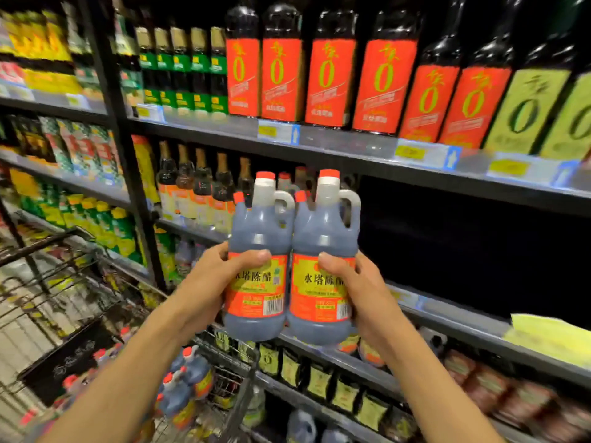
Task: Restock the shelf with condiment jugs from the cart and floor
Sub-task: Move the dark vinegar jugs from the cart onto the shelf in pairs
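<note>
I hold two dark vinegar jugs side by side in front of the shelf, each with a red cap, a moulded handle and a red-and-yellow label. My left hand (209,282) grips the left jug (259,235) at its label. My right hand (361,289) grips the right jug (323,238) the same way. Behind and to the right of them is a dark, unfilled stretch of the middle shelf (463,318). More jugs of the same kind (185,388) lie in the wire cart (243,362) below my left arm.
Tall red-labelled bottles (329,78) fill the shelf above. Small brown-necked bottles (192,183) stand left of the gap. A yellow sheet (550,337) lies on the shelf edge at right. Pouches and packets (319,378) line the lower shelf.
</note>
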